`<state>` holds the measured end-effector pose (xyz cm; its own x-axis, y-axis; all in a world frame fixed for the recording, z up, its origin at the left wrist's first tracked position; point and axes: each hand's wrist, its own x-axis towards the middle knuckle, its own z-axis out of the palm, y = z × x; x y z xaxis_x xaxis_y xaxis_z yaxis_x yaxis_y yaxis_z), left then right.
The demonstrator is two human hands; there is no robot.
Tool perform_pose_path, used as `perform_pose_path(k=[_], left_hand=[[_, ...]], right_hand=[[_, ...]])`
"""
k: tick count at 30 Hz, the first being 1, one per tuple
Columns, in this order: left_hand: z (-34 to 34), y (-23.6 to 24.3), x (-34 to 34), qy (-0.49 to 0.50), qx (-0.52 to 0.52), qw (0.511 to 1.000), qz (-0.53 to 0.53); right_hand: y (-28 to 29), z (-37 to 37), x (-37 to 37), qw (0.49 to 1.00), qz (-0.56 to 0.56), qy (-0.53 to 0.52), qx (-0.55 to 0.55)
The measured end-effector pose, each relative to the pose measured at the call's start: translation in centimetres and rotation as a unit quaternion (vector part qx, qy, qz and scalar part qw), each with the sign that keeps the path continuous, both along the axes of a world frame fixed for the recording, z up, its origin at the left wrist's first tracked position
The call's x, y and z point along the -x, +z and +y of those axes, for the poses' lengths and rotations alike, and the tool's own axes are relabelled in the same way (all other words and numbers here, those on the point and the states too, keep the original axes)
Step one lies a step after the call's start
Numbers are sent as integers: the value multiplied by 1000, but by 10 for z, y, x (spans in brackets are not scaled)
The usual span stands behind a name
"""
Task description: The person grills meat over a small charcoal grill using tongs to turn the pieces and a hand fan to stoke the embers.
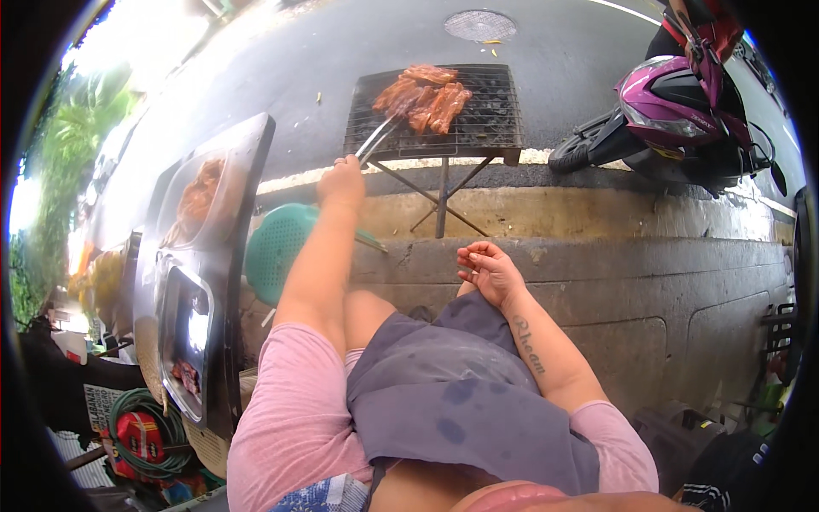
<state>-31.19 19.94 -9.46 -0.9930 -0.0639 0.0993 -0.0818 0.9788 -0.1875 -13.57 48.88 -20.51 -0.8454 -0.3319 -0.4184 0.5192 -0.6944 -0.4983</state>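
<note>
My left hand (341, 181) is closed on metal tongs (378, 135), which reach to reddish marinated meat pieces (439, 107) on the wire grate of a charcoal grill (503, 128) with crossed legs. My right hand (488, 271) hangs above my lap, palm turned inward, fingers loosely bent and apart, holding nothing. At my left, a steel table (255, 141) bears a clear container (175, 224) of marinated meat and a steel tray (206, 316) with some meat in it.
A teal plastic stool (271, 260) stands beside my left forearm. A purple scooter (670, 119) is parked right of the grill on the road (341, 38). A concrete step (597, 269) runs before me. A coiled green hose (149, 461) lies at lower left.
</note>
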Motion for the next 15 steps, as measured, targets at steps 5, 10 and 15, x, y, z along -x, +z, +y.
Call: perform_pose_path(k=[5,10,15], left_hand=[[4,26,6,3,-54,999,6],[-3,60,19,-11,-140,990,27],[-6,64,40,59,-371,922,-90]], right_hand=[[-3,3,-1,1000,0,-8,9],[0,1,0,1000,-7,-12,12],[-2,7,0,1000,-14,-13,0]])
